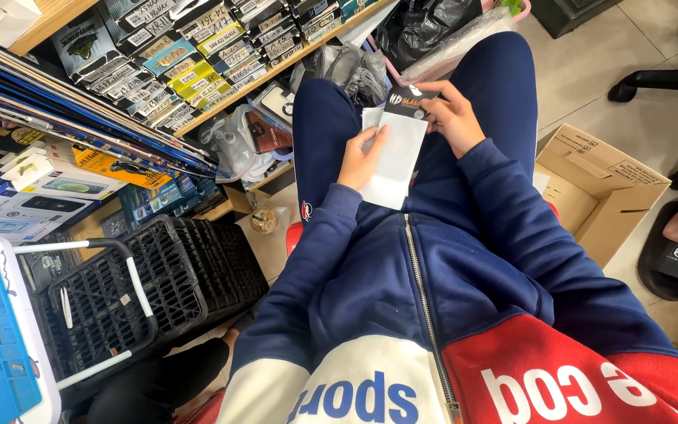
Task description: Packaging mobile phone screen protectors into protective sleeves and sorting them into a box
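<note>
I sit looking down at my lap in navy trousers and a navy, white and red zip jacket. My left hand [364, 157] grips the left edge of a flat white rectangular sleeve [396, 161] held over my thighs. My right hand [453, 116] holds the top of the same stack, where a small black printed packet [408, 99] sticks out behind the white sleeve. Both hands are closed on the packaging between my knees.
A wooden shelf [221, 106] of small boxed packets runs along the upper left, with flat boxes and plastic bags below. A black plastic crate [166, 275] stands at my left. An open cardboard box [598, 184] sits at right, beside another person's foot in a black slide sandal [672, 255].
</note>
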